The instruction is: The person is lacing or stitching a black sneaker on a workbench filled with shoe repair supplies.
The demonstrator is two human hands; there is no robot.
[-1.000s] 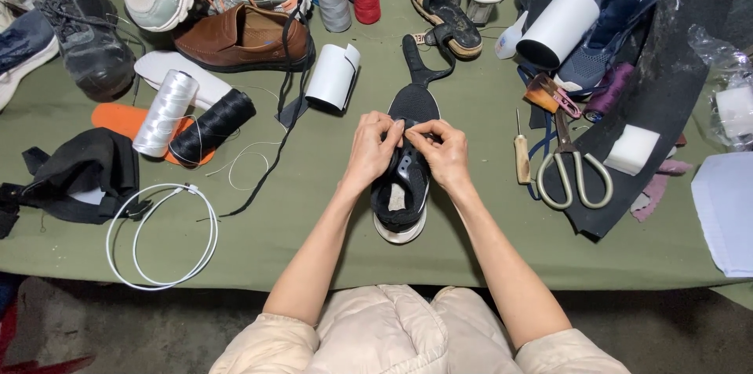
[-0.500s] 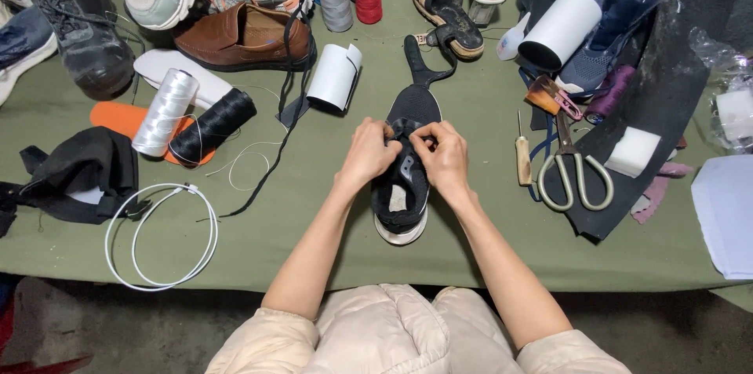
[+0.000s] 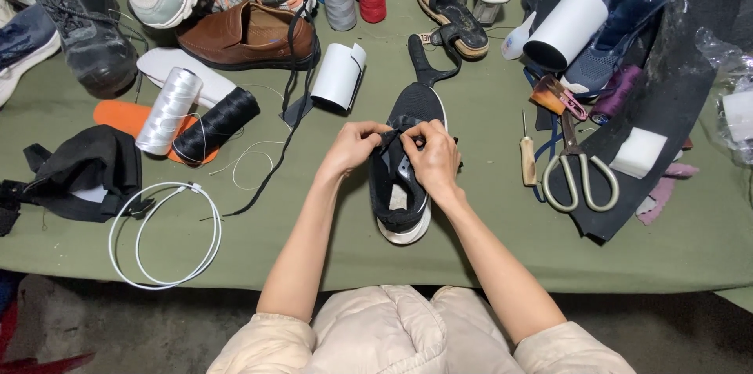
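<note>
The desk (image 3: 486,248) wears matt olive cloth; the black shoe (image 3: 401,186) looks like woven fabric over a smooth white rubber sole; the scissors (image 3: 579,170) are bare, dull metal; the brown loafer (image 3: 251,36) is smooth leather with a soft sheen; the awl (image 3: 527,156) has a wooden handle.

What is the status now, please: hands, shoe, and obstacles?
Left hand and right hand both pinching black shoe at its tongue. Shoe flat on green table. Scissors lie apart, right.

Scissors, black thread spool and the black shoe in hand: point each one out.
Scissors (image 3: 579,178): head view, on the handle loops.
Black thread spool (image 3: 216,124): head view, on its wound side.
Black shoe (image 3: 398,200): head view, on the heel opening.
</note>
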